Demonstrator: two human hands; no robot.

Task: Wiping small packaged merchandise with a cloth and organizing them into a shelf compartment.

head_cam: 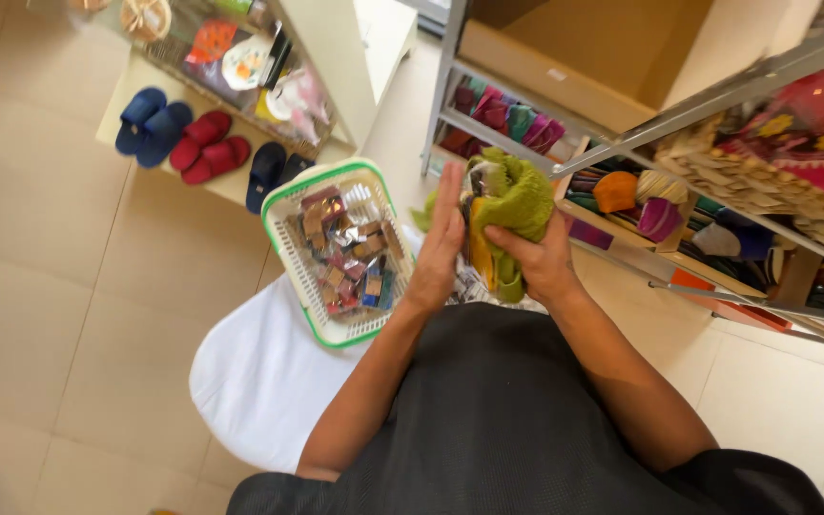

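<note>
View: seen from above, looking down a person's dark-clothed body to both bare hands, held in front of the chest.
Right hand: the right hand (538,256) is closed around a bundle of green cloth (519,198), fingers curled over its lower side.
Left hand: the left hand (441,246) is flat and open, fingers straight and together, its palm pressed against the left side of the bundle.
Bundle: soft, fuzzy, lime green, with yellow and patterned pieces showing between the two hands; it sits above the person's lap, just in front of a metal shelf.
Basket: a white plastic basket (290,250) with a green rim lies just left of the left hand, on a white cushioned seat (250,377). It is filled with small wrapped items in brown, red and blue.
Shelf on the right: a metal rack (622,143) holds folded colourful fabrics and woven goods.
Far left: a low cream shelf (116,124) carries pairs of slippers (204,145) in blue, red and navy.
Floor: pale tiles.
</note>
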